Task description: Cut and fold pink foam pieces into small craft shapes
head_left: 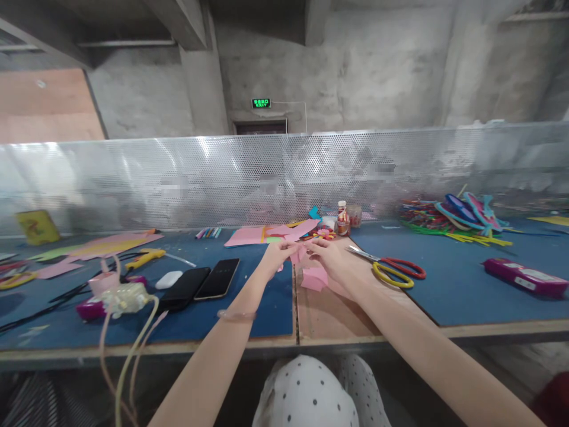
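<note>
Between my two hands, just above the table, is a small piece of pink paper [297, 255]. My left hand [279, 256] pinches it from the left, a bracelet on that wrist. From the right, the fingers of my right hand [328, 256] close on the same piece. Another pink paper piece [315, 278] lies on the brown board [329, 317] just below my right hand. Scissors [391, 271] with red and yellow handles rest on the board's right side, blades pointing left and away.
Pink paper sheets [246, 236] lie behind my hands, near a small bottle [342, 219]. Phones [219, 279], a cable-laden power strip [127, 298] and a glue gun [146, 258] are on the left. Pipe cleaners [422, 216] and a purple device [524, 277] sit right. A perforated metal panel [213, 178] borders the back.
</note>
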Demonstrator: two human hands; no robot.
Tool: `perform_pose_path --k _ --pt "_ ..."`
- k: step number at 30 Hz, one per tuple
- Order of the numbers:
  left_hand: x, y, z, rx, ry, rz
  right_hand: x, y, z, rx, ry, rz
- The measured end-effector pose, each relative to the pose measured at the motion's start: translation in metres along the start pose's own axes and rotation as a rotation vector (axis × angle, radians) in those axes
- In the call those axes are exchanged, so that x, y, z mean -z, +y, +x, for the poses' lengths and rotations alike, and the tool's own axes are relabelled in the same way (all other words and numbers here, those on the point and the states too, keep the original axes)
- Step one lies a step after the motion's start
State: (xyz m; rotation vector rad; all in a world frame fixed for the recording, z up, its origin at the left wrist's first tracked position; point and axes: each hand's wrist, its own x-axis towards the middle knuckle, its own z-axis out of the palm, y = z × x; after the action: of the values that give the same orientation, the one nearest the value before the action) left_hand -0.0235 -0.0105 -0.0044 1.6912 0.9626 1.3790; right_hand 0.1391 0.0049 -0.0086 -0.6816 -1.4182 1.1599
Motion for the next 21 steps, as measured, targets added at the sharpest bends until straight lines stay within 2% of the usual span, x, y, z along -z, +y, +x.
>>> perform_pose_path --k 5,21 --pt "0.0002 0.0021 0.0004 0.029 0.070 0.008 0.0001 0.0029 0.0014 0.000 -0.042 -0.005" --pt "-0.0005 0.0024 0.0008 0.057 0.034 -0.046 0.0000 -0.0010 -0.0005 -0.015 -0.026 0.019"
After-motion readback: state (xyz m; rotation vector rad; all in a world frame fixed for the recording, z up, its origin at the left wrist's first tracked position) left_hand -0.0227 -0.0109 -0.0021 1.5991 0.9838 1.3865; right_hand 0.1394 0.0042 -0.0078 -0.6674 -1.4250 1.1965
